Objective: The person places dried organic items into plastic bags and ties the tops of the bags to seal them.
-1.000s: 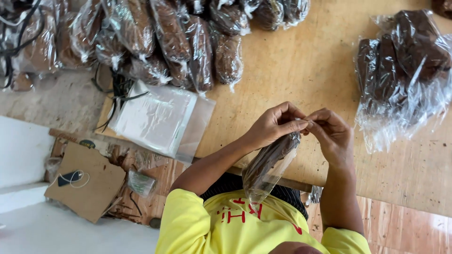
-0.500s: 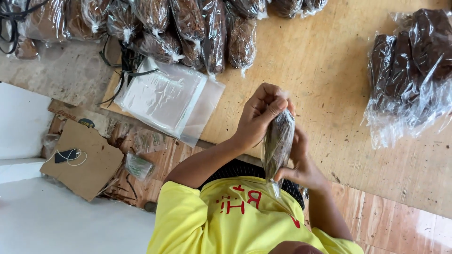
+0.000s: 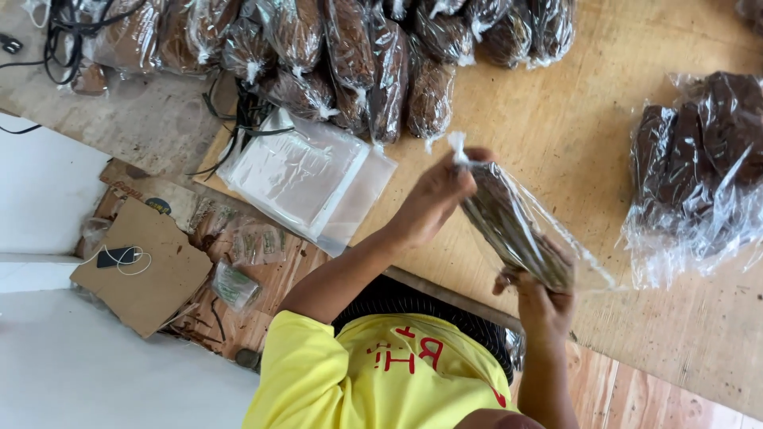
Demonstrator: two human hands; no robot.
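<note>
Head view: clear bag (image 3: 517, 226) of brown material is held in the air above the table's (image 3: 572, 111) near edge, tilted, its twisted neck pinched shut in the left hand (image 3: 433, 199) and its bottom cupped by the closed fingers of the right hand (image 3: 544, 298). To do this well, judging by the grip, keep the neck pinch tight and support the bottom so nothing spills. Flat empty bags (image 3: 306, 179) lie near the left edge, filled bags (image 3: 350, 56) along the far edge, an open pile (image 3: 699, 167) at right.
</note>
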